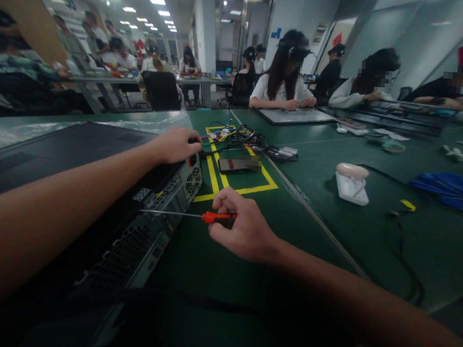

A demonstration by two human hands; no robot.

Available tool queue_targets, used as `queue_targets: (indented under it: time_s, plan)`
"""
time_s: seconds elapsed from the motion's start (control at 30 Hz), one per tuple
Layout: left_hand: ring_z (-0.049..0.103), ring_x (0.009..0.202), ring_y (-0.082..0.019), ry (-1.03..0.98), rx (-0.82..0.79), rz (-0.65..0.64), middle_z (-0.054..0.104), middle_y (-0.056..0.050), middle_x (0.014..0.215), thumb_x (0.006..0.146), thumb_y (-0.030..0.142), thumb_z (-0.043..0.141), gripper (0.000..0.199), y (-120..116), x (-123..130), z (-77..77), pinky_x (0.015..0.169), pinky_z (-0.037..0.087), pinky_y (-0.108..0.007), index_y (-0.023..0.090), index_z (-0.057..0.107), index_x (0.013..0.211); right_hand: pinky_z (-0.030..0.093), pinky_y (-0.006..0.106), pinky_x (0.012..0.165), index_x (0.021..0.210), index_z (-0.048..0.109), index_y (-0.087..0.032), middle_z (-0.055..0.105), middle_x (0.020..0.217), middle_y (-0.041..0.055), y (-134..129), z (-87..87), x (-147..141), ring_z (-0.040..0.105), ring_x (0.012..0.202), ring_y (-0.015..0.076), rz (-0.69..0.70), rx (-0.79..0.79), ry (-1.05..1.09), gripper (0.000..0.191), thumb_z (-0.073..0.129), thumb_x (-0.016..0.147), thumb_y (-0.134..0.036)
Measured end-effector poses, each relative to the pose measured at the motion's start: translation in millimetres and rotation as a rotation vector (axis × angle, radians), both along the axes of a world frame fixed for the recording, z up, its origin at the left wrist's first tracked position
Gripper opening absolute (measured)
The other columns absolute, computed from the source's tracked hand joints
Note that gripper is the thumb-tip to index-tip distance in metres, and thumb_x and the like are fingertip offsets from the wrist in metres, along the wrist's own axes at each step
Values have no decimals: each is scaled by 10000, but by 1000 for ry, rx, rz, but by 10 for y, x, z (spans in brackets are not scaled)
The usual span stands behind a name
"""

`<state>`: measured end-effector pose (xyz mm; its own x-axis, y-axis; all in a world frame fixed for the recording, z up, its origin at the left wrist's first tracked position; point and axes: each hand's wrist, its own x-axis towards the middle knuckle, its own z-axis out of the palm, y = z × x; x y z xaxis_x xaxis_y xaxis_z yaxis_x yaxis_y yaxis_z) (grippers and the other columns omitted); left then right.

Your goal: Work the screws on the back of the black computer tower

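Observation:
A black desktop computer case lies on its side at the left, with its metal rear panel turned toward the right. My left hand reaches across the case, its fingers curled over the far rear corner. In my right hand is a screwdriver with an orange and black handle, gripped between thumb and fingers. Its long thin shaft points left, and the tip meets the edge of the rear panel near the vent holes. Whether the tip sits in a screw is too small to tell.
A phone lies inside yellow tape markings on the green table. Behind it is a tangle of cables. To the right are a white box-like item and blue cloth. A person works across the table.

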<state>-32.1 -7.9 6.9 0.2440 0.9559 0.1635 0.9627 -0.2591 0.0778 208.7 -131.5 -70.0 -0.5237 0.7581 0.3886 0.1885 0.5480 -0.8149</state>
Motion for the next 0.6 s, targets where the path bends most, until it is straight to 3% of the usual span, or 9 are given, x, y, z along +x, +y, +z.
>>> queue_targets:
  time_s: [0.27,0.6]
  plan:
    - [725,1133,-314,-18,-10,7,809,-107,1227,881,430,465,501,-2,2,-8,1003,544,-385,214,800,1183,300,270,606,907,557,-235,516,657,-93,281,245,76,427,581,103,151,219,-99,191,674,760,-198]
    - [713,1138,-309,-12,2,11,798,-111,1232,897,414,467,491,-21,-8,-4,1020,532,-393,215,791,1207,323,268,624,932,592,-231,559,684,-76,259,181,73,439,592,109,162,235,-95,168,684,793,-214]
